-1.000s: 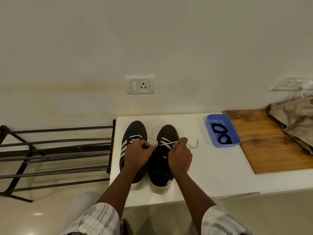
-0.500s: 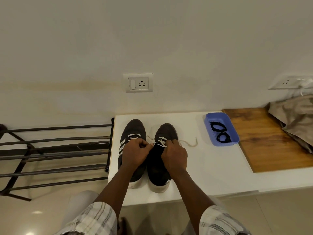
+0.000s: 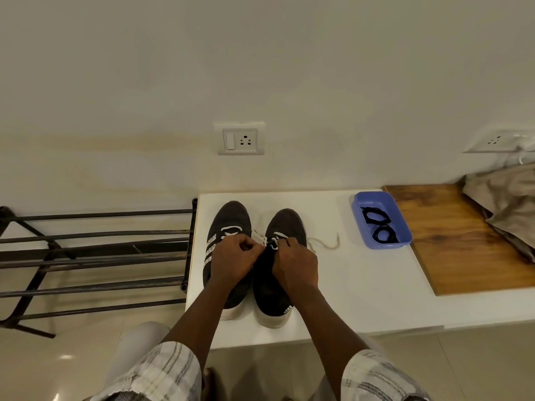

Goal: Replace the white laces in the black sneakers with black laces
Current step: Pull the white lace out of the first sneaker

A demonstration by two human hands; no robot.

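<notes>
Pinching white lace [image 3: 260,238], your left hand [image 3: 231,260] and right hand [image 3: 295,264] curled, apparently both gripping, black laces [image 3: 379,224] at two o'clock.

Two sneakers [image 3: 230,215], two black laces [image 3: 379,223], one blue tray [image 3: 373,195], two sockets [image 3: 240,138].

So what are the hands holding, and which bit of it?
Both hold the white lace of the right sneaker. The left hand pinches a stretch beside the sneaker; the right hand pinches it at the eyelets.
</notes>
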